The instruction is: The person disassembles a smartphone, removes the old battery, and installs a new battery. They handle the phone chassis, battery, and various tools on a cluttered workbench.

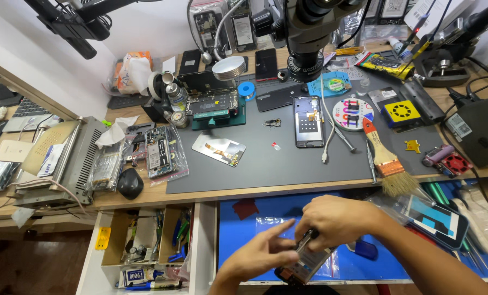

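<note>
A dark phone (304, 264) is held low and near, over the blue drawer (238, 229), so both hands can work on it: the right hand (339, 218) closes its fingers on the top end, and the left hand (263, 252) supports the side with fingers half spread. Farther away, on the grey mat (266, 158), lie an opened phone (309, 121) and a brush (388, 161); a bagged phone (438, 218) lies just right of the hands, and nothing blocks them.

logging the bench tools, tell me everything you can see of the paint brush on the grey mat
The flat wooden-handled paint brush lies on its side at the right part of the dark grey work mat, handle toward the back, bristles toward the front edge. The handle is red at its tip and pale wood below, with a coppery metal band. The tan bristles are splayed and overhang the mat's front edge. Neither hand touches it.
</note>
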